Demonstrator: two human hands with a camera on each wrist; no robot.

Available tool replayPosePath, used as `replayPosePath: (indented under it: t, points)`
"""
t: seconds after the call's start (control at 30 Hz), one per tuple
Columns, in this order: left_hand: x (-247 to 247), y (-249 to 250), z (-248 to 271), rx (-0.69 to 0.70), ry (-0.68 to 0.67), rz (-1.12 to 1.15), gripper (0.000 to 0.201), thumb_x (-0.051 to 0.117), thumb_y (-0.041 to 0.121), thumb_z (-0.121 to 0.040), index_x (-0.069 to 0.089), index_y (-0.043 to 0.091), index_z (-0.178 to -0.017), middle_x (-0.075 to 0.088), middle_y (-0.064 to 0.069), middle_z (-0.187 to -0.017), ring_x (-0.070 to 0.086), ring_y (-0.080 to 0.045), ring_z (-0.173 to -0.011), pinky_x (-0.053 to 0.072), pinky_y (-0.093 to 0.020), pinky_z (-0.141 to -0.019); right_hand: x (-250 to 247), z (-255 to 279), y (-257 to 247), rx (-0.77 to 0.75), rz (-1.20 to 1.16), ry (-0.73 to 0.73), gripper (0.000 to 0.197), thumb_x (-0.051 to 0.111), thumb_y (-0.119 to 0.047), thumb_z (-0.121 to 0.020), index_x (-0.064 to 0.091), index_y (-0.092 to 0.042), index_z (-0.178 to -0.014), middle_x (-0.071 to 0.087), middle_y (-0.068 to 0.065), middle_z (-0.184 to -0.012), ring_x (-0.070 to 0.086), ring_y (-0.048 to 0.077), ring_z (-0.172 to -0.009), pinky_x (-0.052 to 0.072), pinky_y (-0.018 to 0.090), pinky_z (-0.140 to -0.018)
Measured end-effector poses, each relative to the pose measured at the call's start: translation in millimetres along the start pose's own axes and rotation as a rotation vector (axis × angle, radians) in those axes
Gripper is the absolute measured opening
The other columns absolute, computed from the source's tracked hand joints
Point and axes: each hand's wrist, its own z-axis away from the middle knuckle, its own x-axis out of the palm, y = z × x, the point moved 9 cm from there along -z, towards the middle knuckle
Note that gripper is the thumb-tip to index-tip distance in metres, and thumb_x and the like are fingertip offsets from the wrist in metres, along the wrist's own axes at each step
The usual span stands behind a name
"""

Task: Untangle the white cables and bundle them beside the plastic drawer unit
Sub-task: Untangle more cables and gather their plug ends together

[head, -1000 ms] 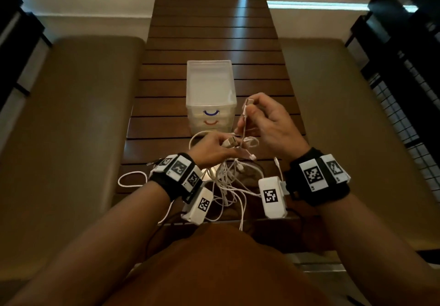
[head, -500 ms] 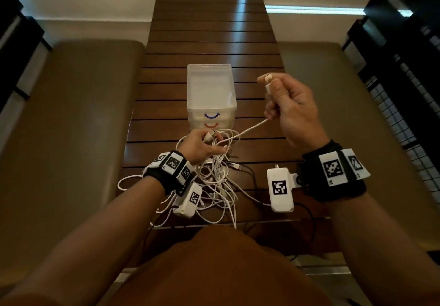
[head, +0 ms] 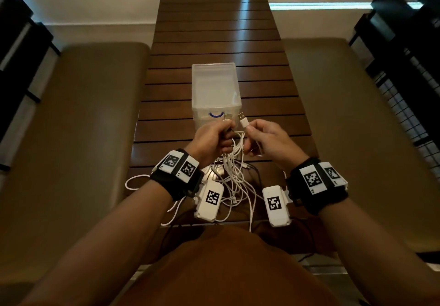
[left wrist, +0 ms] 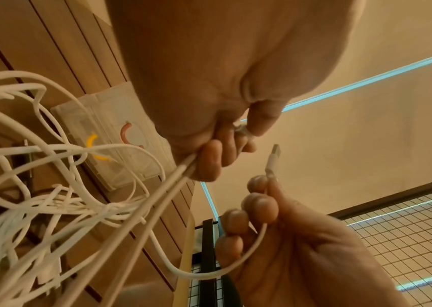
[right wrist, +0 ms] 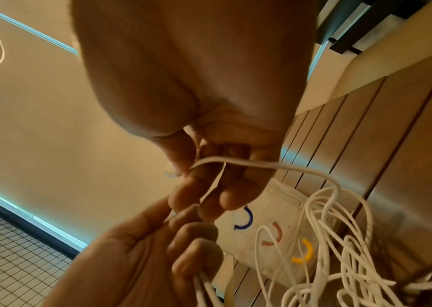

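A tangle of white cables (head: 234, 182) hangs from my hands down to the near end of the slatted wooden table (head: 214, 32). My left hand (head: 220, 135) grips several strands in a fist, and a plug (head: 228, 116) sticks up above it; the left wrist view shows the fingers (left wrist: 209, 161) curled round the strands. My right hand (head: 253, 136) pinches a single cable just below its USB plug (head: 243, 120), close beside the left hand. The clear plastic drawer unit (head: 214, 91) stands right behind both hands, with coloured handles (right wrist: 245, 220).
Padded brown benches (head: 78, 120) run along both sides of the table. A thin black cable (head: 256, 174) lies among the white ones. Dark shelving and a wire grid (head: 404, 115) stand at the right. The table stretches away beyond the drawer unit.
My right hand, which had drawn a cable end up and to the right, has come back beside the left hand. My left hand has lifted its strands off the table.
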Motion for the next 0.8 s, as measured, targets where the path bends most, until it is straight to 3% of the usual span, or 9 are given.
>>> replayPosePath:
  t: [0.2, 0.37, 0.47, 0.63, 0.73, 0.8]
  points:
    - [6, -3, 1, 0.022, -0.015, 0.076, 0.024, 0.038, 0.023, -0.092, 0.043, 0.015, -0.070, 0.036, 0.001, -0.063, 0.029, -0.011, -0.054, 0.028, -0.022, -0.049, 11, 1, 6, 0.028, -0.033, -0.016, 0.022, 0.040, -0.020, -0.103, 0.058, -0.014, -0.092, 0.061, 0.005, -0.068, 0.058, 0.019, -0.065, 0.046, 0.030, -0.057]
    - [14, -2, 6, 0.073, -0.063, 0.027, 0.010, 0.042, 0.017, -0.072, 0.046, 0.010, -0.078, 0.043, -0.004, -0.061, 0.042, -0.017, -0.049, 0.034, -0.027, -0.050, 21, 0, 11, 0.054, -0.039, 0.016, 0.024, 0.038, -0.019, -0.103, 0.057, -0.012, -0.090, 0.059, 0.004, -0.065, 0.056, 0.016, -0.062, 0.043, 0.029, -0.056]
    - [9, -7, 6, 0.045, -0.019, 0.002, 0.016, 0.043, 0.015, -0.086, 0.051, 0.007, -0.096, 0.047, -0.008, -0.068, 0.044, -0.020, -0.052, 0.038, -0.031, -0.050, 25, -1, 17, 0.078, -0.060, 0.058, 0.022, 0.039, -0.022, -0.103, 0.056, -0.011, -0.093, 0.058, 0.003, -0.064, 0.055, 0.017, -0.060, 0.042, 0.028, -0.054]
    - [0, -12, 5, 0.030, 0.060, -0.175, 0.029, 0.041, 0.027, -0.101, 0.052, 0.002, -0.109, 0.046, -0.011, -0.062, 0.047, -0.022, -0.051, 0.042, -0.032, -0.050, 28, -2, 21, 0.097, -0.053, 0.112, 0.027, 0.039, -0.027, -0.103, 0.056, -0.014, -0.087, 0.058, 0.003, -0.064, 0.056, 0.015, -0.057, 0.044, 0.026, -0.051]
    - [-5, -13, 4, 0.012, 0.084, -0.163, 0.026, 0.042, 0.027, -0.101, 0.055, 0.005, -0.104, 0.054, -0.018, -0.082, 0.056, -0.025, -0.067, 0.050, -0.036, -0.062, 27, -2, 17, 0.077, 0.001, 0.132, 0.025, 0.045, -0.029, -0.101, 0.056, -0.011, -0.087, 0.059, 0.004, -0.070, 0.058, 0.018, -0.061, 0.047, 0.027, -0.053]
    - [-9, -11, 4, -0.003, 0.112, -0.141, 0.026, 0.042, 0.024, -0.101, 0.057, 0.004, -0.107, 0.061, -0.023, -0.100, 0.060, -0.027, -0.088, 0.051, -0.036, -0.075, 19, -2, 13, 0.027, 0.055, 0.189, 0.017, 0.053, -0.027, -0.098, 0.056, -0.011, -0.103, 0.063, 0.002, -0.088, 0.063, 0.016, -0.079, 0.052, 0.024, -0.063]
